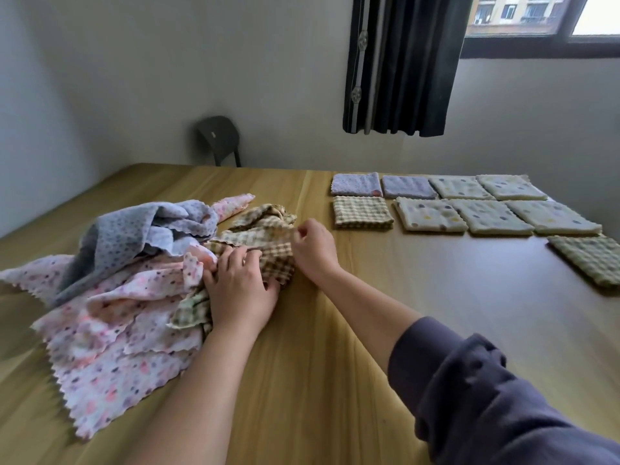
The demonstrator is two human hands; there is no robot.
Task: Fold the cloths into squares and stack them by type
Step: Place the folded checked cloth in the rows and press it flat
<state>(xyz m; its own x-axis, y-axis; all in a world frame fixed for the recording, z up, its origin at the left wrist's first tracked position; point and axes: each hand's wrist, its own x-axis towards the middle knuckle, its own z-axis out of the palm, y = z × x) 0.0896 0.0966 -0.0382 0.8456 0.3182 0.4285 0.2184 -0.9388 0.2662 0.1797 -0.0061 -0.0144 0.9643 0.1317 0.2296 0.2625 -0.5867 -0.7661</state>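
A loose heap of cloths lies at the left of the wooden table (328, 330): pink dotted cloths (117, 330), a grey-lilac dotted cloth (134, 236) and a brown checked cloth (265, 236). My left hand (240, 286) grips the bunched checked cloth at the heap's right edge. My right hand (313, 248) pinches an upper edge of the same checked cloth. Folded squares lie at the far right: two lilac ones (357, 184), a brown checked one (362, 213), several cream dotted ones (486, 216) and a green checked one (590, 260).
A dark chair (219, 139) stands behind the table's far edge by the wall. A dark curtain (399, 62) hangs beside a window (536, 18) at the upper right. Bare wood shows between the heap and the folded squares.
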